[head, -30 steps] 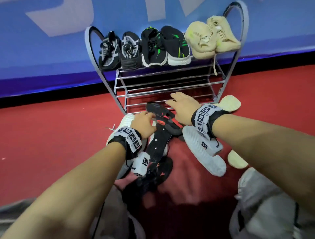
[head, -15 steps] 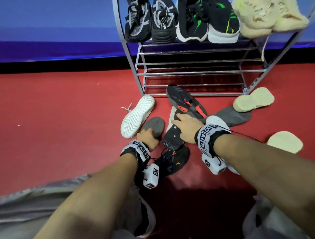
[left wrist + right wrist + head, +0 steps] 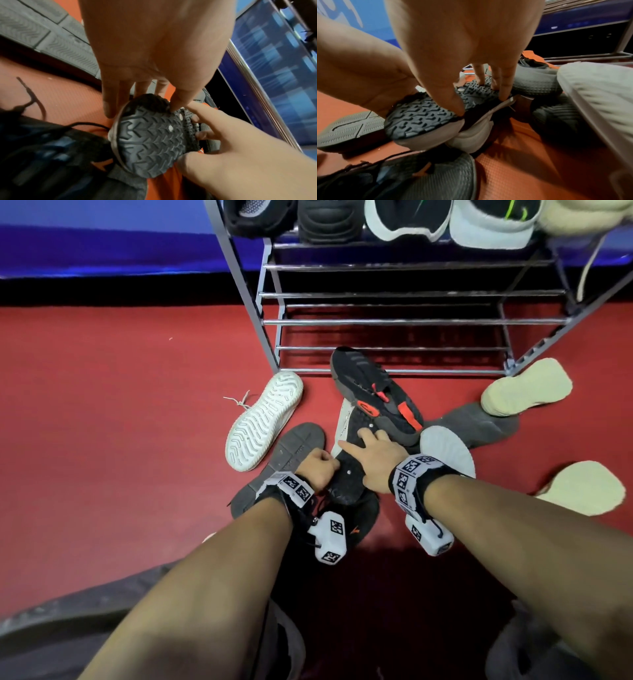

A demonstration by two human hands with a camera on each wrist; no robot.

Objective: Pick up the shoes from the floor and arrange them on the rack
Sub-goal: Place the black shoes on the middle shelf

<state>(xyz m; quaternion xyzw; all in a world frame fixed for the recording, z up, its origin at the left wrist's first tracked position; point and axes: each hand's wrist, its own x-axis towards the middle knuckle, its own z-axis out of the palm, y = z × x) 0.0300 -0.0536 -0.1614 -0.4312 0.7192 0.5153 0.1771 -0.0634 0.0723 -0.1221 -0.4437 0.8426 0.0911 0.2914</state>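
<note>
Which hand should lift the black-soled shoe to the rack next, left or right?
Probably the right hand. It spans the black-soled shoe at mid-sole, fingers and thumb wrapped over its edges, and sits nearer the rack. The left hand only pinches the heel end.

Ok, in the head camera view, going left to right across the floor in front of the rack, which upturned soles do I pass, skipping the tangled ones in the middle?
White ridged sole → grey sole under the left hand → pale grey sole beside the right hand → cream sole by the rack's foot → second cream sole.
</note>
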